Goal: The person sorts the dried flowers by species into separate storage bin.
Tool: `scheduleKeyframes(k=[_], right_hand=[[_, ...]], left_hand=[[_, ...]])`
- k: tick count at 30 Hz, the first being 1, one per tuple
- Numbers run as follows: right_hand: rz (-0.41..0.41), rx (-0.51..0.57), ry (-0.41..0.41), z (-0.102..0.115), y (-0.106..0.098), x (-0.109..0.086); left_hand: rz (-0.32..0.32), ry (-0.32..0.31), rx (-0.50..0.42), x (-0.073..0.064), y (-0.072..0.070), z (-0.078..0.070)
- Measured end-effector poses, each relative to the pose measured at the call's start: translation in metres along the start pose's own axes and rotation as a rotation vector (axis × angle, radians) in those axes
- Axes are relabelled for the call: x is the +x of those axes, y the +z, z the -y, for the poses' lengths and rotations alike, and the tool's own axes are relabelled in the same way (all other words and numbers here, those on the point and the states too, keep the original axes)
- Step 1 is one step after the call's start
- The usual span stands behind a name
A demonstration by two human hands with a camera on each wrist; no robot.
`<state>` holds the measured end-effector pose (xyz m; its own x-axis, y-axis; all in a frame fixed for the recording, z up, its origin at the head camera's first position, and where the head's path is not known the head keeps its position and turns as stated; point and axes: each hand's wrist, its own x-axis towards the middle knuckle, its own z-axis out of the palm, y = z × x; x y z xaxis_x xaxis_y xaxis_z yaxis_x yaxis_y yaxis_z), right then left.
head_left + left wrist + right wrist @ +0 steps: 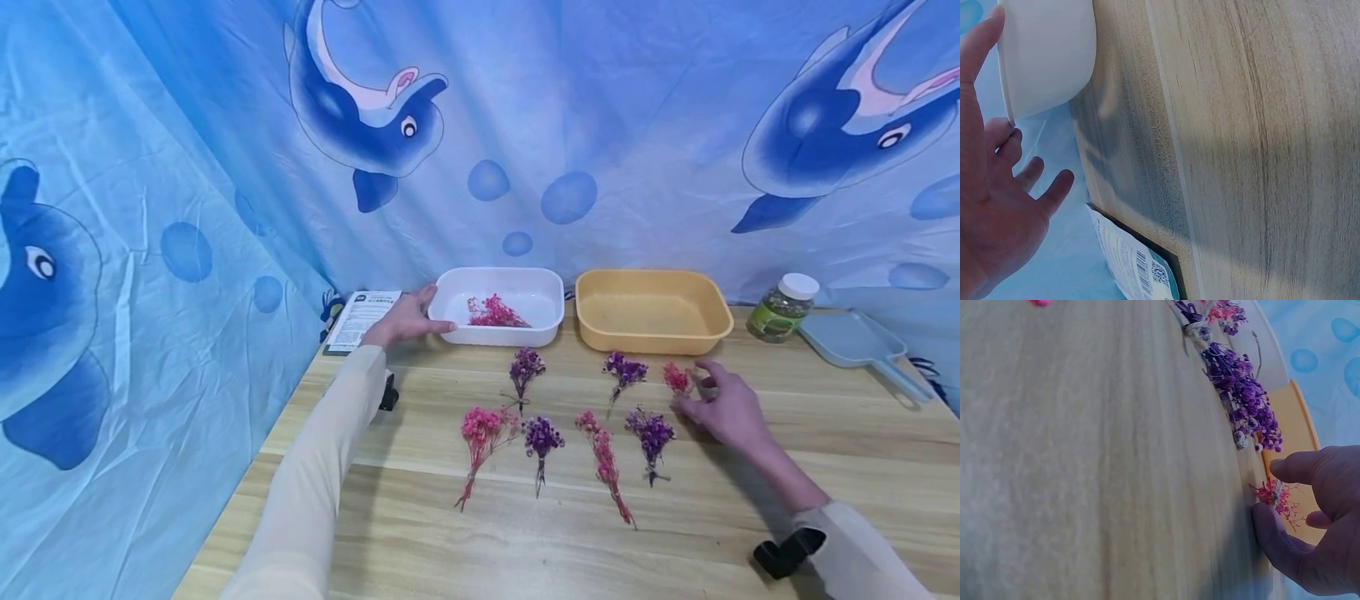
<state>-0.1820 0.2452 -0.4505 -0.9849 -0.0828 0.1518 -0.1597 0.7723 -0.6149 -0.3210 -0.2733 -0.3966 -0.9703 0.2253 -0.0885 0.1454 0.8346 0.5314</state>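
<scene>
Pale sleeves (307,500) nearest, across wooden worktop (420,542).
Left hand (408,317) spread against white tub (498,336); right hand (726,408) with fingers parted around red flower bunch (677,377), contact unclear.

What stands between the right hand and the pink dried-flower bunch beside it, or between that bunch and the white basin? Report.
Nothing visible separates the right hand from the pink dried-flower bunch. Toward the white basin, a purple dried-flower bunch and the yellow basin lie along the straight way.
</scene>
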Motion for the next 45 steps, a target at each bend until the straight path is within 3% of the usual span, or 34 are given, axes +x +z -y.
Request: scheduleKeyframes(k=[9,22,33,45], right_hand=[[-0.017,-0.045,-0.063,-0.002,0.003,0.002],[0.033,0.005,-0.094,-0.003,0.005,0.002],[-0.009,0.052,-0.127,-0.006,0.005,0.002],[0.009,0.139,-0.123,0.001,-0.01,0.001]], left_hand=[[-0.004,0.016,-0.019,-0.001,0.001,0.0],[0.005,0.013,-0.025,-0.002,0.001,0.0],[0.001,0.019,-0.02,0.0,0.0,0.0],[-0.001,0.025,-0.004,-0.001,0.001,-0.001]])
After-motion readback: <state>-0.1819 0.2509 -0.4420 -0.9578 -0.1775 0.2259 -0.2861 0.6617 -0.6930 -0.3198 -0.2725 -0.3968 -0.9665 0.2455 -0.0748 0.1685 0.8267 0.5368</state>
